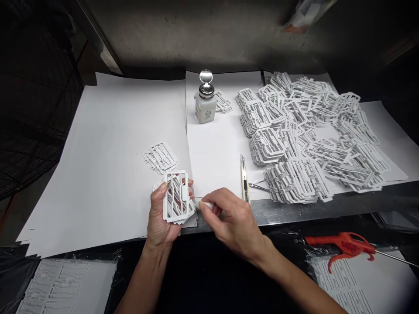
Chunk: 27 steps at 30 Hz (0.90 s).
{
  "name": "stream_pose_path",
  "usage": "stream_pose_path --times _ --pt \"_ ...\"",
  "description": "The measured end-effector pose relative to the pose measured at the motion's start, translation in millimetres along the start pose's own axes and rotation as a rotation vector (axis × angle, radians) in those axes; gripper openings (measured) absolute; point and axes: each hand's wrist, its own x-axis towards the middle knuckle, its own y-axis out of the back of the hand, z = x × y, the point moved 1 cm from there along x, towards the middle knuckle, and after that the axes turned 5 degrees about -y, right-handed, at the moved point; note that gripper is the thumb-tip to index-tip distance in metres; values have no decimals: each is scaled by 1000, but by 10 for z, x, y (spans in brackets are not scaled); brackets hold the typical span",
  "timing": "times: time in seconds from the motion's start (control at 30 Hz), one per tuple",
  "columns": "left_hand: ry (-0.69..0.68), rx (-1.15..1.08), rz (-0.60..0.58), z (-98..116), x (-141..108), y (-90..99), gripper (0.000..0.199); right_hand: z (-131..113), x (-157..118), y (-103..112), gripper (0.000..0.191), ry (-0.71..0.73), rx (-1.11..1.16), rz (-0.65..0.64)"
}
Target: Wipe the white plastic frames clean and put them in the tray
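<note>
My left hand (pixel 160 218) is closed round several white slotted plastic frames (pixel 176 196), stacked unevenly, with the thumb on their left edge. Just right of the stack, my right hand (pixel 229 216) pinches a small white piece (pixel 207 204), its tip close to the lower right corner of the frames. What the piece is, I cannot make out. Beyond my left hand, a few similar frames (pixel 161 157) lie fanned out on white paper (pixel 114 131).
A large heap of white frames (pixel 294 131) covers the right side. A pump bottle (pixel 206 104) with its lid up stands behind. A yellow cutter (pixel 245 179) and metal tweezers (pixel 259 186) lie beside the heap. A red air gun (pixel 347 244) is at the lower right.
</note>
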Motion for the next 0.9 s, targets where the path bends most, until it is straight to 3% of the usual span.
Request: stream_pose_path --times 0.2,0.37,0.6,0.7,0.9 --pt "-11 4 37 -16 2 -2 35 -48 -9 -66 10 90 40 -65" --pt "-11 -8 3 -15 6 -5 33 -4 40 -58 8 45 18 55" --pt "-16 8 31 -12 14 -23 35 -25 13 -85 10 148 44 21" --pt "-29 12 16 0 14 -28 33 14 31 -50 9 94 15 82" --pt "-40 16 14 21 20 -19 32 22 31 30 7 16 48 79"
